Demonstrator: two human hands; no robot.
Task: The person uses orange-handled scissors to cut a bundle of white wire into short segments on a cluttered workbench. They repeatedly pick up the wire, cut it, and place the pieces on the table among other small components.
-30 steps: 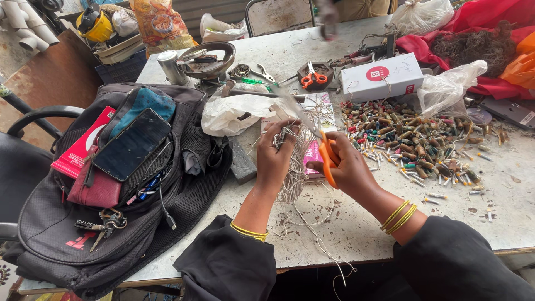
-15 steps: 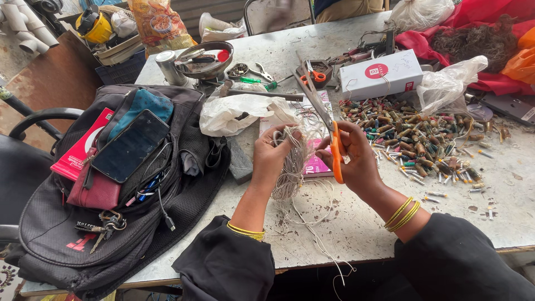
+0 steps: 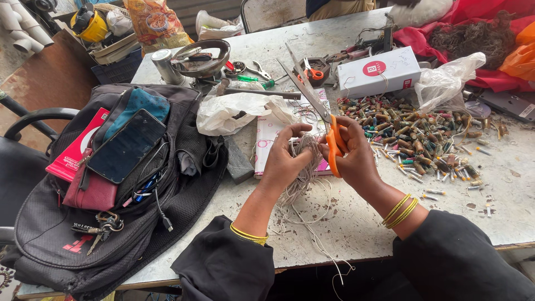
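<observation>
Item, nearest me: my left hand [image 3: 281,164] is closing its fingers round a bundle of thin off-white thread [image 3: 304,161], loose ends trailing down over the chipped white surface [image 3: 356,223] toward my lap.

Item: my right hand [image 3: 356,159] is gripping the long steel scissors with orange handles [image 3: 320,117], fingers through the loops, blades parted and pointing up and away, just beside the bundle.

Step in hand, as I judge it: cutting the thread bundle. The next move is calling for the blades to come down across the strands while my left hand is keeping them taut.

Item, left: a black fabric backpack [image 3: 83,223], lying open, carrying a dark phone [image 3: 125,146].

Item, beyond: a heap of small coloured thread spools [image 3: 418,134]; a white cardboard box [image 3: 379,72] farther back.
</observation>
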